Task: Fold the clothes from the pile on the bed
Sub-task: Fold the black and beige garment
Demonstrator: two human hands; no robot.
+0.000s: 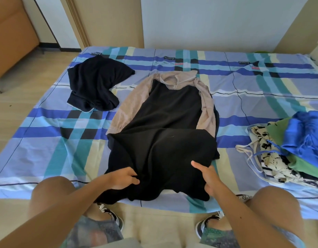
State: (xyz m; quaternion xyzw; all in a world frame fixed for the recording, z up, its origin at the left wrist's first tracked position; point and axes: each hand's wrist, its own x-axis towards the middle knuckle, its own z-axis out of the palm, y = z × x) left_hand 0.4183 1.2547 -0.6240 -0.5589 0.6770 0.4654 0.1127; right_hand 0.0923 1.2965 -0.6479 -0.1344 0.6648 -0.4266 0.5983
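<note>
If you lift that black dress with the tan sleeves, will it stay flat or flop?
Probably flop: the black dress bunches into soft folds where the left hand and right hand grip its hem. Pushed, it would likely wrinkle, not slide. It looks thin, so it is probably light.

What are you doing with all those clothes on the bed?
A person is folding clothes. The left hand and the right hand both grip the near hem of a black dress with beige sleeves, spread out flat on the checked bed. A dark garment lies bunched up at the far left, and a pile of blue, green and patterned clothes sits at the right.
</note>
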